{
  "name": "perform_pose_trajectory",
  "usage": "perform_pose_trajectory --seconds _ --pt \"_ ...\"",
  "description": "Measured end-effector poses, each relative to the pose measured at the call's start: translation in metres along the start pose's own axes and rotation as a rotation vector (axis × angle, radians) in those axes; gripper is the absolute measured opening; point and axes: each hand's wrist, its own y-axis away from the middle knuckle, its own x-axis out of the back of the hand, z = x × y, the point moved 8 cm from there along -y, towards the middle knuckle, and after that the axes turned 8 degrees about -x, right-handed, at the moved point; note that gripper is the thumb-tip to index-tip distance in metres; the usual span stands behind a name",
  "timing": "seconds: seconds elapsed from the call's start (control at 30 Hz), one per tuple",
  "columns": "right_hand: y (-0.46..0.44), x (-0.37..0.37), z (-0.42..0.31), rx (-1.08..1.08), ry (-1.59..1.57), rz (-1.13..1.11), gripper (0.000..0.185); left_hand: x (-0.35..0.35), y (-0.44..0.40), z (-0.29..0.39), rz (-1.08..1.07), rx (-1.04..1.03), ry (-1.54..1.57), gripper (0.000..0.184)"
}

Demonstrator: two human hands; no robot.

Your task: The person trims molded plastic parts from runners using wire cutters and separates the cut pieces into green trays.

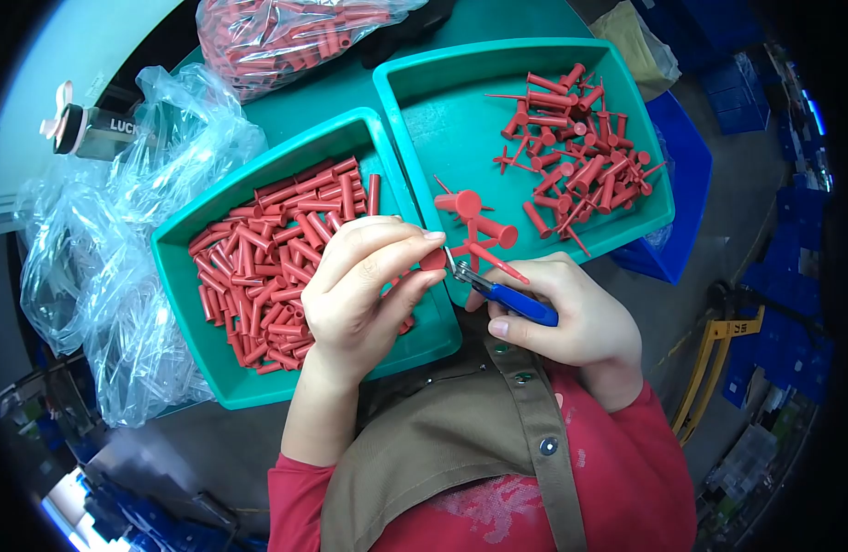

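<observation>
Green counter (304, 110) lay behind the left tray (180, 250) as our left fingers (393, 253) pinched a red piece (432, 258), right fingers (537, 337) gripping cutters (525, 304), seemingly mid-trim, needing steady alignment next.

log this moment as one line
left hand: pinching red part | right hand: gripping blue-handled tool | left bin: red tubes | right bin: red pieces

pliers (523, 302) partly hidden by right hand (580, 313), clear bag (276, 46) cut off at top
</observation>
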Motion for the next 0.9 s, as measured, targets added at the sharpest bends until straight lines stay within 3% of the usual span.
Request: perform_pose_trajectory --seconds 0.4,0.5,0.57,0.7,0.9 --pt "0.0 0.003 0.002 -0.05 0.062 0.012 0.02 -0.003 0.002 -0.004 -0.023 0.034 0.006 0.028" --pt "0.002 0.002 -0.001 0.033 -0.012 -0.055 0.02 -0.002 0.004 -0.013 0.005 0.121 0.24 0.039" --pt "0.003 0.0 -0.003 0.027 -0.033 -0.101 0.021 -0.01 0.014 -0.022 -0.029 0.231 0.431 0.055" --pt "0.003 -0.008 -0.006 0.025 -0.07 -0.21 0.021 -0.026 0.013 -0.017 -0.069 0.246 0.605 0.053" --pt "0.003 -0.016 -0.006 0.04 -0.105 -0.221 0.022 -0.024 0.018 -0.009 -0.13 0.071 0.484 0.048"
